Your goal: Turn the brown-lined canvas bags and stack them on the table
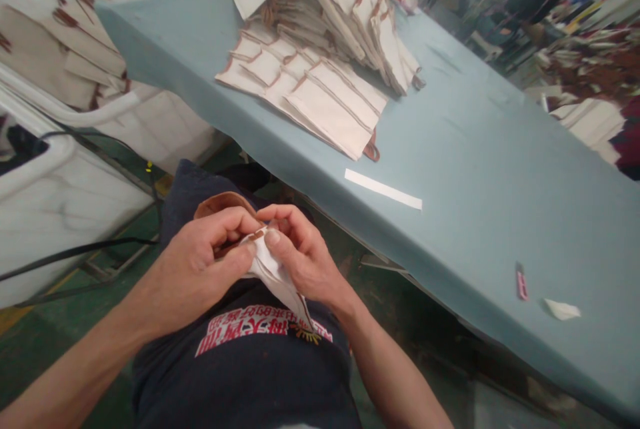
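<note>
Above my lap, both hands pinch one piece of white cloth with brown trim. My left hand is closed on its upper edge, thumb pressed down on the fabric. Just beside it, my right hand grips the same edge between thumb and bent fingers. A brown strap loops up behind the left fingers. The lower part of the cloth hangs folded toward my dark apron. What lies inside the curled fingers is hidden.
The blue-covered table carries a pile of cream cloth pieces with pockets, a white strip, a pink cutter and a white scrap. White bins stand at left, one holding more cloth pieces.
</note>
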The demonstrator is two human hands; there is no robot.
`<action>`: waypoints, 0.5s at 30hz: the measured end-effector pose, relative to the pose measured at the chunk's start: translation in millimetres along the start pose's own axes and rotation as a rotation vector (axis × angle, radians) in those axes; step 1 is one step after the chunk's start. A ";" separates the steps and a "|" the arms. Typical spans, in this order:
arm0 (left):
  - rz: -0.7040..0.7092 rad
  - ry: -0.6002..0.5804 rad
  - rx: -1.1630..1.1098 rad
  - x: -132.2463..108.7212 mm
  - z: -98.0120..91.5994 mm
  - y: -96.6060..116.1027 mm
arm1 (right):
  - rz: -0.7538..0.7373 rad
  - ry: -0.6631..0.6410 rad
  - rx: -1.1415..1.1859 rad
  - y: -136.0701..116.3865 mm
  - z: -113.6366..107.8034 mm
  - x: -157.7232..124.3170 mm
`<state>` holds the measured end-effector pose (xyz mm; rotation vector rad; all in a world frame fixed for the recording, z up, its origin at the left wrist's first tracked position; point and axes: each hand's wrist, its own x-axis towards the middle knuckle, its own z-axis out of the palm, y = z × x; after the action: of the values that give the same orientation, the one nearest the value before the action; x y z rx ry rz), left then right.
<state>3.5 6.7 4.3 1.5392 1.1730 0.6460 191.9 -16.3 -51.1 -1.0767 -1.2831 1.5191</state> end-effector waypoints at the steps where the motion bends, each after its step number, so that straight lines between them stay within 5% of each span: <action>1: -0.006 0.004 -0.001 -0.4 -1.4 1.4 | -0.038 0.016 -0.063 -1.4 -0.5 -0.4; 8: -0.015 -0.039 0.004 -1.8 -11.3 4.3 | -0.407 -0.025 -0.399 -18.4 -11.5 5.8; 15: 0.014 -0.046 0.057 -2.2 -21.0 15.8 | -0.544 -0.199 -0.651 -38.9 -26.8 24.6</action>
<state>-9.9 13.7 25.9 1.6034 1.1549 0.5879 214.0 18.4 -17.5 -0.8534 -2.0910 0.8201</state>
